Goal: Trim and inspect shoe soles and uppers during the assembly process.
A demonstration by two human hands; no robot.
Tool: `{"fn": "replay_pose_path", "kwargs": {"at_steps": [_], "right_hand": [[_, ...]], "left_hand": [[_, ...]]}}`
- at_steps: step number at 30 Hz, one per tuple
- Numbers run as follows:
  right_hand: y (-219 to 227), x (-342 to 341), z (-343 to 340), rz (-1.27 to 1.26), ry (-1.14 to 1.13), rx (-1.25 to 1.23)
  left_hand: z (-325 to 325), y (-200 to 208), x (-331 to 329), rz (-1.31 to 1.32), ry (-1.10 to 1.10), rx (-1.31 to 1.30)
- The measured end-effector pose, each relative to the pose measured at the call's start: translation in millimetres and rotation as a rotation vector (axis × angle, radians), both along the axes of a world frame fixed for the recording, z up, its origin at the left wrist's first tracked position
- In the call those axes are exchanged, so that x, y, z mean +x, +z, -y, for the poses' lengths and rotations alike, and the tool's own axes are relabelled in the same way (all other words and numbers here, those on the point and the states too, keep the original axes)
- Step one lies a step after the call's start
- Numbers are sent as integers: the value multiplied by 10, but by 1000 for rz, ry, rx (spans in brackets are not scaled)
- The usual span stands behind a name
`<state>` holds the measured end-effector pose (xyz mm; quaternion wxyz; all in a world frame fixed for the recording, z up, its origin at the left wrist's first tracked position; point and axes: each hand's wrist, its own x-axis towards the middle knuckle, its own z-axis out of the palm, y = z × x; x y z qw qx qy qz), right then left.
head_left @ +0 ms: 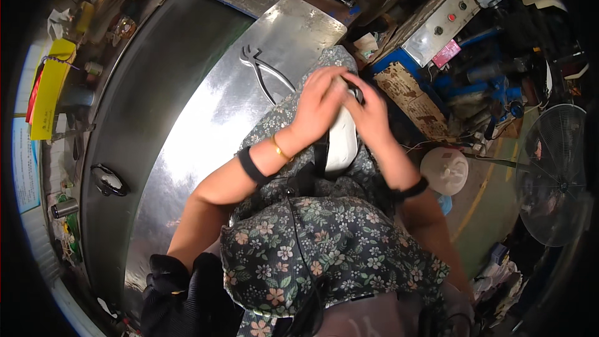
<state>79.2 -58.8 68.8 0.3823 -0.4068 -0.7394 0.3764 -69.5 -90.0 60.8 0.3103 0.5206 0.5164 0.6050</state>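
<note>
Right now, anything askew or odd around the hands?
Nothing looks damaged or spilled. Both hands, left hand and right hand, meet over a white object held against the floral apron. Metal pliers lie loose on the shiny steel sheet, apart from the hands.

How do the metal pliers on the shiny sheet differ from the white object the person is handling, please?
The pliers are dark, thin and two-handled; the white object is pale, rounded and broad. The pliers lie untouched on the metal sheet; the white object sits under the left hand and right hand, over the floral apron.
</note>
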Motion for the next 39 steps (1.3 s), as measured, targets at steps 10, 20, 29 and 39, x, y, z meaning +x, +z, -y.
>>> {"fn": "replay_pose_path", "kwargs": {"at_steps": [10,20,29,39], "right_hand": [[-367,518,81,-306,69,-724],[-322,156,148,674,91,-207],[-283,395,328,143,122,-367],[-331,9,308,-371,155,-875]], "left_hand": [[-266,-128,-288,314,-336,-450],[-178,-411,-224,163,-381,-480],[-446,-188,-478,0,-756,-610],[-146,-64,-143,-849,82,-878]]}}
